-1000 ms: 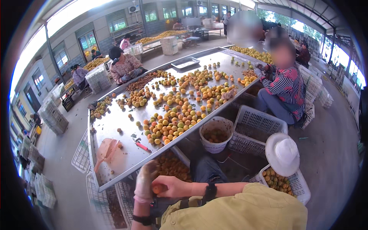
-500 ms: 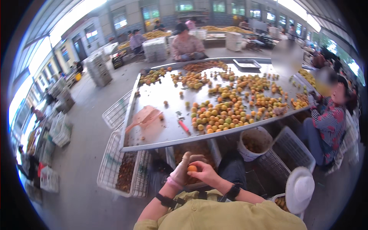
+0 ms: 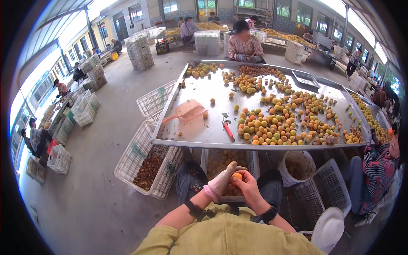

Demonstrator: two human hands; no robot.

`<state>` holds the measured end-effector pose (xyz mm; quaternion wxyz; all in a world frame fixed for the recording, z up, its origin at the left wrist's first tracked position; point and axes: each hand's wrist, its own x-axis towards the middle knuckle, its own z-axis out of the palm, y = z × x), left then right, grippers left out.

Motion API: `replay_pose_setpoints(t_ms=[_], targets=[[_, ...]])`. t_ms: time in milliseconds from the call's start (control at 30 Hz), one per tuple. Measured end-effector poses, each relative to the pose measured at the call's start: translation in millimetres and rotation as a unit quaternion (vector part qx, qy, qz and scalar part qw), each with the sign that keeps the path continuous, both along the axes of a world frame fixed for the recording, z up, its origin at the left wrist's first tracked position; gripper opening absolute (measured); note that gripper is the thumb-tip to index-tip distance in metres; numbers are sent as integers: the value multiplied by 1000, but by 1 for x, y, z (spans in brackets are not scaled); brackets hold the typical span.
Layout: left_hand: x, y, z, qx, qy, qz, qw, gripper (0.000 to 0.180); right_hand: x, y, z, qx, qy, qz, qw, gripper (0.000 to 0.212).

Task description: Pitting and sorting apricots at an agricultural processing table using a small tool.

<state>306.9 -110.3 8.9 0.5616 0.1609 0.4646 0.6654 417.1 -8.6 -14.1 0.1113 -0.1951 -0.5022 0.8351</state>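
Note:
My left hand [image 3: 221,180], in a pale glove with a pink cuff, and my bare right hand [image 3: 250,187] meet over my lap below the table's near edge. Between them is an orange apricot [image 3: 237,175]. My right thumb and fingers pinch it from the right, while the gloved palm and fingers cup it from the left. Part of the left fingers is hidden behind the fruit and the right hand. Under the hands a white crate [image 3: 205,160] contains pale orange fruit, partly covered by my arms.
The metal table [image 3: 199,138] bears many apricots [image 3: 272,127], a pink scoop [image 3: 189,109], a red-handled tool [image 3: 228,131] and a metal tray [image 3: 306,80]. Beside my legs stand a crate of brown pits [image 3: 127,170] and a white bucket [image 3: 293,180]. Co-workers sit opposite and at right.
The view has swung left, so the table and my hands appear farther right. Both hands stay together around the apricot; the right fingers have shifted slightly on it.

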Motion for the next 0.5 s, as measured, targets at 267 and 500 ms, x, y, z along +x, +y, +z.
replay_pose_setpoints(t_ms=[267,500], targets=[[-6,3,-14,-23,-81,15,996,57,-1,9,12,447,82,-124,882,40],[-6,6,-13,50,15,-10,999,46,1,14,13,436,29,-106,893,47]])
